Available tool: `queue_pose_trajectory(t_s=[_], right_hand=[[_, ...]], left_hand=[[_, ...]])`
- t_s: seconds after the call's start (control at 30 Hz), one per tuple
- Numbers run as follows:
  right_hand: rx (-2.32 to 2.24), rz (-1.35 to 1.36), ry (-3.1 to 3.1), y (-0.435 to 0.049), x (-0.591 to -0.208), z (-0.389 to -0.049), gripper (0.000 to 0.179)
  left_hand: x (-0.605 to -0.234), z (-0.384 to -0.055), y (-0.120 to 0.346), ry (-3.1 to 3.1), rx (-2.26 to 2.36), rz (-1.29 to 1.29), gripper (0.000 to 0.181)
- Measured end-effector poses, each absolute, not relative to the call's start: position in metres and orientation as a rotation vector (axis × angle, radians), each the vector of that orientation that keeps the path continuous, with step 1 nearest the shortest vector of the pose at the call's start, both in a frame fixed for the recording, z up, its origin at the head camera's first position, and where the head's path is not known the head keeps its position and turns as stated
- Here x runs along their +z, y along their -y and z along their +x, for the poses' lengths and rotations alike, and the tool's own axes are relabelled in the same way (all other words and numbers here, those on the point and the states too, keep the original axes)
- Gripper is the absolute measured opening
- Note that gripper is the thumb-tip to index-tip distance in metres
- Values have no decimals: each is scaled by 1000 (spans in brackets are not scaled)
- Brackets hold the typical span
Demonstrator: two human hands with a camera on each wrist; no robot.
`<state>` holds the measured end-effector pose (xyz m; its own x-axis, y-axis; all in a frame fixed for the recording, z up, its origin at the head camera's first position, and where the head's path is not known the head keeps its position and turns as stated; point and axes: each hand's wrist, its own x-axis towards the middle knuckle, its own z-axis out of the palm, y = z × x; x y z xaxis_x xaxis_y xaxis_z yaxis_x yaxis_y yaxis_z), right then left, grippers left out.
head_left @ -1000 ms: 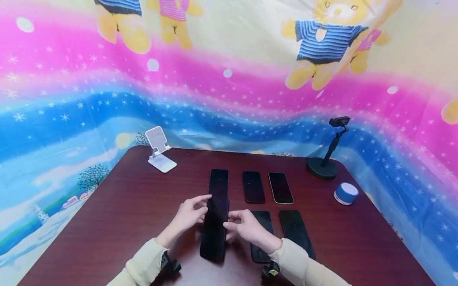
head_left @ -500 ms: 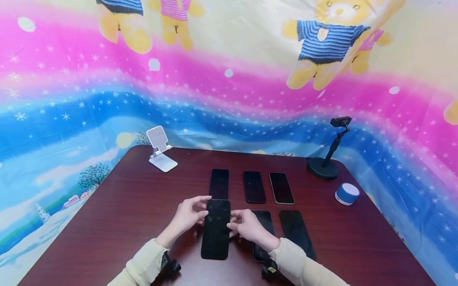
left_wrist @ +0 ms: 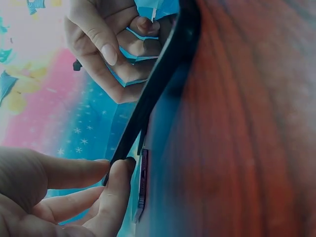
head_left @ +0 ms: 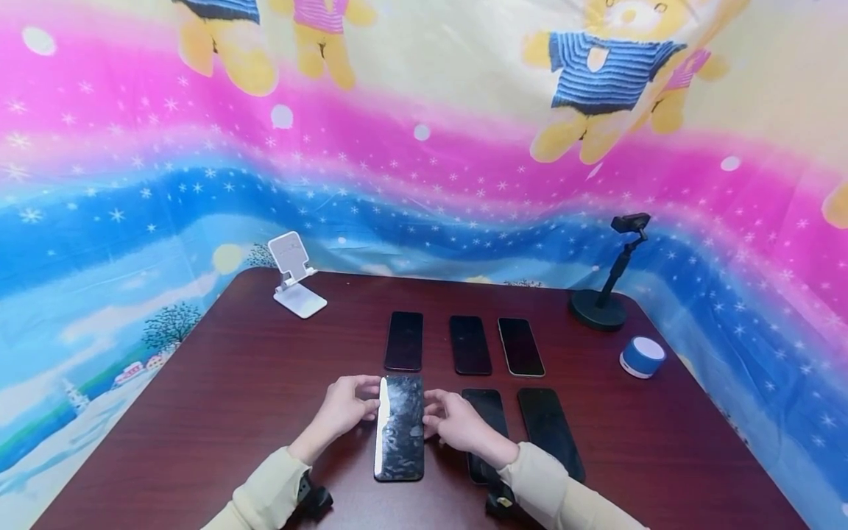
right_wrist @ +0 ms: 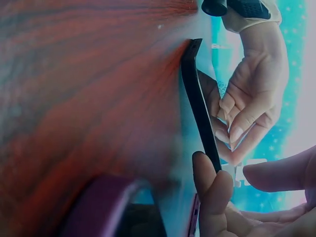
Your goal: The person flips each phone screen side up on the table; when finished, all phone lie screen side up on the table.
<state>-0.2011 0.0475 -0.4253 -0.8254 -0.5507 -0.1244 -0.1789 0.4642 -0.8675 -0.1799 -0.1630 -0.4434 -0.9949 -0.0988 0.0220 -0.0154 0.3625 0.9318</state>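
A black smartphone (head_left: 400, 428) is at the front middle in the head view, glare running down the left side of its screen. My left hand (head_left: 344, 406) pinches its left edge by the far end, thumb above and fingers beneath, as the left wrist view shows. On the opposite edge, my right hand (head_left: 457, 421) has bent fingers around the side, the thumb (right_wrist: 274, 175) spread away from the phone. Both wrist views show the phone edge-on (left_wrist: 148, 96), tilted, one end raised off the table (left_wrist: 247, 128) and the other low over it.
Beyond the held phone lie three dark phones in a row: left (head_left: 404, 341), middle (head_left: 471, 345) and right (head_left: 521, 347). Two more, one (head_left: 486, 412) partly under my right arm and another (head_left: 551, 430), lie nearer. Farther out stand a white phone stand (head_left: 294, 274), a black stand (head_left: 599, 309) and a blue speaker (head_left: 642, 358).
The held phone has tilted and come down toward me, its far end now apart from the phone behind it. Glare has appeared on its dark screen. My left fingers have shifted slightly nearer.
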Motion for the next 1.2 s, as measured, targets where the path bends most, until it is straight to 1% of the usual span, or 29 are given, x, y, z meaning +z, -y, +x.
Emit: queue_pose_trajectory(t_s=[0.1, 0.3, 0.63, 0.87, 1.2], right_hand=[[-1285, -646, -2326, -47, -426, -201, 39], [-1203, -685, -2355, -47, -429, -201, 48], [-1230, -612, -2251, -45, -429, -201, 55], [-1216, -610, -2235, -43, -428, -201, 58], [-1200, -601, -2221, -40, -428, -203, 55]], left_hand=[[-445, -179, 163, 2543, -1743, 101, 38], [-446, -177, 163, 2588, -1733, 84, 38], [-441, -175, 162, 2702, -1585, 56, 40], [-434, -175, 161, 2798, -1322, -4, 35], [-430, -173, 159, 2897, -1062, 42, 33]])
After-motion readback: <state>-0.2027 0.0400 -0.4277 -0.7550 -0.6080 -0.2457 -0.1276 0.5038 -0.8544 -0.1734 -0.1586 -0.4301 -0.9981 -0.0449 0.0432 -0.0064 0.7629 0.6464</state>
